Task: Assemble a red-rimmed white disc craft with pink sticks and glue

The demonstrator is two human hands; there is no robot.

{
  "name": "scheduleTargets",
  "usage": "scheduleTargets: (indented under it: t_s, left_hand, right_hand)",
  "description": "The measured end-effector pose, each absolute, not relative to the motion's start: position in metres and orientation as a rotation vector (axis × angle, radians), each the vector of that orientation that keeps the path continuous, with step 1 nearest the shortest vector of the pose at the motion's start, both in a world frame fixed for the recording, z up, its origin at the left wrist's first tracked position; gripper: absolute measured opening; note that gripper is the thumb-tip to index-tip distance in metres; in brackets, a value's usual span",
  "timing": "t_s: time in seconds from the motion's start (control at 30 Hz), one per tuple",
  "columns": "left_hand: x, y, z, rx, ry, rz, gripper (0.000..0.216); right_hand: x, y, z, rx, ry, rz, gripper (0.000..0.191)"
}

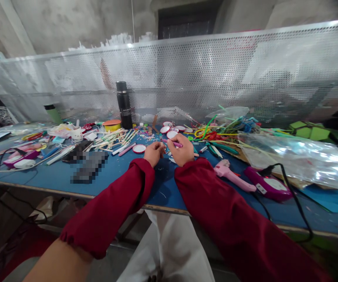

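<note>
My right hand (pixel 183 149) is closed around a slim pink pen-like tool (pixel 177 144) that points left toward my other hand. My left hand (pixel 155 154) is pinched shut close beside it; whatever small thing sits between its fingertips cannot be made out. Both hands are just above the blue tabletop (pixel 160 192). Left of my left hand lies a white round lid with a red rim (pixel 139 149), and similar lids (pixel 172 134) lie behind the hands. A pink stick (pixel 127 149) rests beside the nearest lid.
A pink glue gun (pixel 235 177) and a purple power strip (pixel 268 184) lie at the right, near clear plastic film (pixel 301 160). Pliers (pixel 215 149) lie behind them. A black bottle (pixel 124 105) stands by the perforated metal screen (pixel 204 78). Phones (pixel 89 167) lie left.
</note>
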State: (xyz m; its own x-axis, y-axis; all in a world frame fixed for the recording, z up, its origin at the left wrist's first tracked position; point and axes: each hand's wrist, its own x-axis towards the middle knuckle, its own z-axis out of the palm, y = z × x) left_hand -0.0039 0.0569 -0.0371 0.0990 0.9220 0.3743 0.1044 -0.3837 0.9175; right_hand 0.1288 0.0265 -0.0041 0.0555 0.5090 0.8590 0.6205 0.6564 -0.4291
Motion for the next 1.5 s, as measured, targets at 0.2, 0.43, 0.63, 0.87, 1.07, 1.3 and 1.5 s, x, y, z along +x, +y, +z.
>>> scheduleTargets:
  t_s: [0.2, 0.43, 0.63, 0.87, 1.07, 1.3, 1.5]
  left_hand:
    - [-0.0036, 0.0558, -0.0357, 1.629, 1.031, 1.366, 0.022]
    - [-0.0038, 0.0554, -0.0344, 1.625, 1.036, 1.357, 0.023]
    - [-0.0026, 0.0523, -0.0315, 1.572, 1.018, 1.356, 0.018]
    - [-0.0036, 0.0495, -0.0289, 1.612, 1.069, 1.329, 0.021]
    - [-0.0048, 0.0504, -0.0311, 1.63, 1.069, 1.351, 0.023]
    - [-0.0038, 0.0548, -0.0346, 1.645, 1.068, 1.36, 0.024]
    - [-0.0034, 0.0541, -0.0333, 1.617, 1.06, 1.347, 0.022]
  right_hand:
    - [0.1295, 0.0275, -0.0049, -0.952, -1.589, -0.123, 0.022]
    - [0.1295, 0.0281, -0.0042, -0.954, -1.598, -0.104, 0.021]
    - [0.1295, 0.0249, -0.002, -0.947, -1.584, -0.133, 0.021]
    - [0.1281, 0.0266, -0.0037, -0.933, -1.604, -0.136, 0.019]
    - [0.1286, 0.0277, -0.0046, -0.954, -1.618, -0.106, 0.019]
    - [0.1286, 0.0272, -0.0036, -0.961, -1.627, -0.078, 0.02]
    - [0.1288, 0.0276, -0.0039, -0.961, -1.617, -0.08, 0.019]
